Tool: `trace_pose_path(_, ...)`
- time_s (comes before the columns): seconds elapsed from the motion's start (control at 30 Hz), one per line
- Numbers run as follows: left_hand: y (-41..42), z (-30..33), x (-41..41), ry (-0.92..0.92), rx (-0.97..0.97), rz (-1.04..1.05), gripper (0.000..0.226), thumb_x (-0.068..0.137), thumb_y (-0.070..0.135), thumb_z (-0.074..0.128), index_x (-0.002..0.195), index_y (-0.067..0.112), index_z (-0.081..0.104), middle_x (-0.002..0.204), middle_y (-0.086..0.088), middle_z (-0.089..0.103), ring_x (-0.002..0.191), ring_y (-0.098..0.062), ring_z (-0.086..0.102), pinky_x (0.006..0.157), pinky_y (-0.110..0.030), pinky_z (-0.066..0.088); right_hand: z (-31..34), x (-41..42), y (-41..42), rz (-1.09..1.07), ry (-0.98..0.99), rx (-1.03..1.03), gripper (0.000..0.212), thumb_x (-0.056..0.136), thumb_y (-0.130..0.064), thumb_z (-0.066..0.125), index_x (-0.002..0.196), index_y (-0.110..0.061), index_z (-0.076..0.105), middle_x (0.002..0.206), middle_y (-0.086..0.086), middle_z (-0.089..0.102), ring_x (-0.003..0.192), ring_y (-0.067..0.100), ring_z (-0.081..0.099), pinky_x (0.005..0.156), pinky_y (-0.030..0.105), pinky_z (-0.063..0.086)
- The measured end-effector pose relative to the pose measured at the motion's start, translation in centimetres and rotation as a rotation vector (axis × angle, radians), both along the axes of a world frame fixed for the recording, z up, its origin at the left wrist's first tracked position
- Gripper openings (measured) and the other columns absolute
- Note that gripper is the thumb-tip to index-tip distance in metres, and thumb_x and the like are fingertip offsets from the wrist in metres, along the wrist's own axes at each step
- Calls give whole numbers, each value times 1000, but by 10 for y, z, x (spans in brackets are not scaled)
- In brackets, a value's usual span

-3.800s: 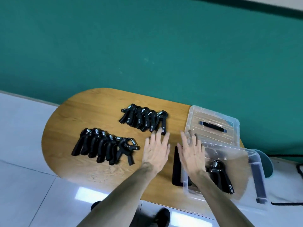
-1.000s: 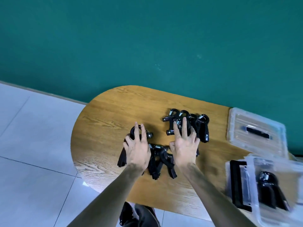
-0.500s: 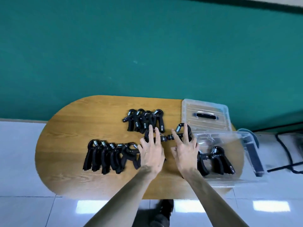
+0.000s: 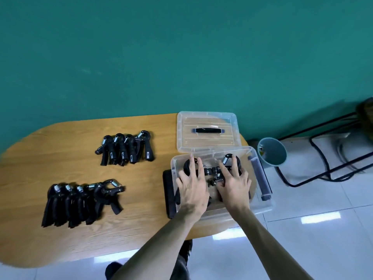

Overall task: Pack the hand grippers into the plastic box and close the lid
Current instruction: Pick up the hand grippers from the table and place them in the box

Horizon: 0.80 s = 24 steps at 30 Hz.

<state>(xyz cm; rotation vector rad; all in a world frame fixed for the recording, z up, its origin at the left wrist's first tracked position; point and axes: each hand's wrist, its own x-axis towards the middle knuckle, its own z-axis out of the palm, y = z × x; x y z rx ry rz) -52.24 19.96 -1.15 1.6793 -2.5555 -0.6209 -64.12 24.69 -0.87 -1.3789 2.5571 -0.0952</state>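
The clear plastic box (image 4: 261,207) stands open at the table's right end. Both my hands are inside it. My left hand (image 4: 192,185) and my right hand (image 4: 234,183) lie side by side over a bundle of black hand grippers (image 4: 214,171), holding it between them down in the box. Their palms hide most of the bundle. A row of several hand grippers (image 4: 126,149) lies at the table's middle back. Another row (image 4: 78,203) lies at the front left. The clear lid (image 4: 207,120), with a black handle, lies flat behind the box.
The oval wooden table (image 4: 60,150) stands against a green wall. A black latch (image 4: 168,194) sticks out on the box's left side. A grey-blue bucket (image 4: 272,151) and black cables (image 4: 323,160) are on the tiled floor to the right.
My hands have carried a bundle of hand grippers from above the table's middle to the right and lowered it into the box. The camera view shifted right.
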Motion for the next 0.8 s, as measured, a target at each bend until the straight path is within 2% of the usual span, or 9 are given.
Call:
trace_pose_path(0.1,8,-9,-24,-10,65,22,94,80,13,74,159,11,23,168,-15,12,101,-36,45,81,-47,43,-17,-20,10,-27,-29,8,74,79,-18,64,146,-38,42,166,5,14,119,43,42,95,53,37)
trace_pose_path(0.23,10,-30,-43,-54,106,66,87,84,2,59,160,11,17,169,-15,0,109,-40,43,83,-47,41,-42,-40,12,-9,-88,57,74,77,-16,65,145,-36,44,165,6,15,119,44,42,94,55,38)
trace_pose_path(0.37,12,-59,-49,-144,101,96,83,82,0,58,158,11,26,169,-17,-5,108,-44,47,77,-46,41,-66,-57,5,44,-176,137,71,82,-16,60,147,-37,39,166,5,7,124,42,38,95,53,36)
trace_pose_path(0.47,17,-84,-50,-178,116,112,82,79,0,62,155,10,34,169,-18,3,100,-45,50,72,-46,41,-86,-69,2,127,-254,172,69,86,-17,58,149,-34,36,167,6,2,127,43,34,96,57,36)
trace_pose_path(0.6,13,-102,-56,-219,159,152,85,81,2,63,158,12,28,168,-19,7,101,-41,49,74,-48,42,-112,-76,3,181,-303,195,71,88,-18,59,150,-38,33,167,3,-1,128,43,33,98,56,35)
trace_pose_path(0.7,12,-112,-56,-262,177,113,89,85,1,57,161,13,13,168,-21,-6,106,-40,46,82,-48,42,-124,-79,4,222,-352,203,74,89,-18,57,152,-42,27,167,1,-5,129,42,30,100,55,34)
trace_pose_path(0.8,16,-122,-51,-289,171,104,95,83,-2,57,161,13,5,167,-21,-12,101,-36,44,83,-47,41,-133,-80,2,264,-374,200,78,90,-15,53,153,-44,20,166,-3,-15,129,43,28,101,58,36)
